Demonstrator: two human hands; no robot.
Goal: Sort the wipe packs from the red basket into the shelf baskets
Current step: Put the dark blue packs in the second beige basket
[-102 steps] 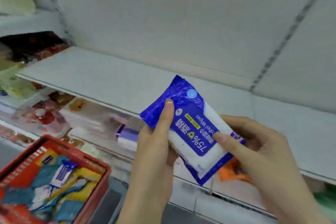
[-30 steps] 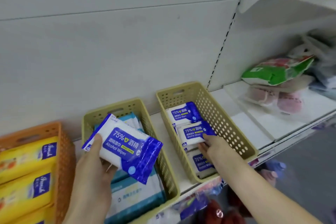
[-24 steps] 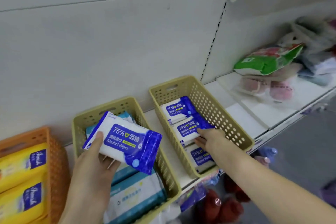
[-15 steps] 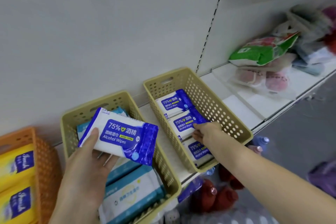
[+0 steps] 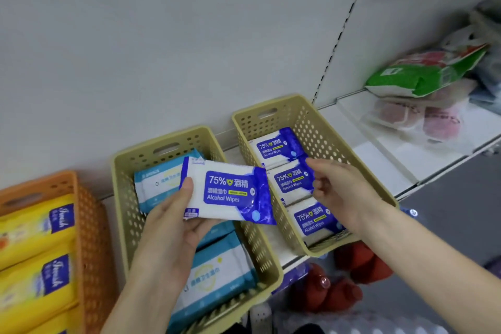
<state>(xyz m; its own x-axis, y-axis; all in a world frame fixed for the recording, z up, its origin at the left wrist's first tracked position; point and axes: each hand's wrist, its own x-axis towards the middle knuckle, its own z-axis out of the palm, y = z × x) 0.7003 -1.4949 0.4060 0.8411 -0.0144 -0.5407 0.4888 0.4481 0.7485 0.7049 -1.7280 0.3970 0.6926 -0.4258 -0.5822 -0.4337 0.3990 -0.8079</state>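
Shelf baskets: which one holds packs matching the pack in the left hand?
The rightmost beige basket: its three blue alcohol wipe packs match. The middle beige basket holds teal packs, the orange basket yellow ones.

white shelf [image 5: 339,125] | orange basket [image 5: 40,184] | left beige basket [image 5: 123,184] | right beige basket [image 5: 320,130] | pink packs [image 5: 439,122]

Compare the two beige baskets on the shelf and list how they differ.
The left beige basket holds teal-and-white wipe packs; the right beige basket holds three blue alcohol wipe packs in a row. The left hand holds another blue alcohol pack over the left basket; the right hand is over the right one. Both are perforated with a handle slot.
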